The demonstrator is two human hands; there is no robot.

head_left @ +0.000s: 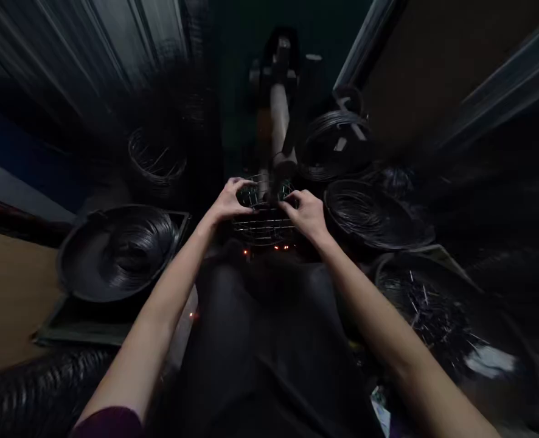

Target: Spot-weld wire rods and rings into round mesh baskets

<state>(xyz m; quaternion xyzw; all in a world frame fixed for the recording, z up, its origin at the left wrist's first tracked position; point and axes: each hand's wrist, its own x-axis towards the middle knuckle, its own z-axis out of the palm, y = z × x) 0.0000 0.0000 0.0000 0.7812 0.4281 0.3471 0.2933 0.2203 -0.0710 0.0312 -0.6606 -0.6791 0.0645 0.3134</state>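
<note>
A round wire frame (264,229), like a small basket or grille of thin metal rods, is held above my lap at the machine's arm. My left hand (228,201) grips its left side, thumb below and fingers curved over the top. On the right side, my right hand (308,214) pinches the frame between thumb and fingers. The machine's thick pale metal arm (280,121) comes down between my hands, its lower end at the frame. The exact contact there is too dark to make out. Small orange sparks (285,247) glow just below the frame.
At left, a black pan (87,261) holds coiled wire rings. Another pan of wire rings (356,210) stands at right, wire coils (333,125) behind it. Nearer, a bin of short metal pieces (434,310) sits beside my right forearm. Stacked rings (45,383) lie lower left.
</note>
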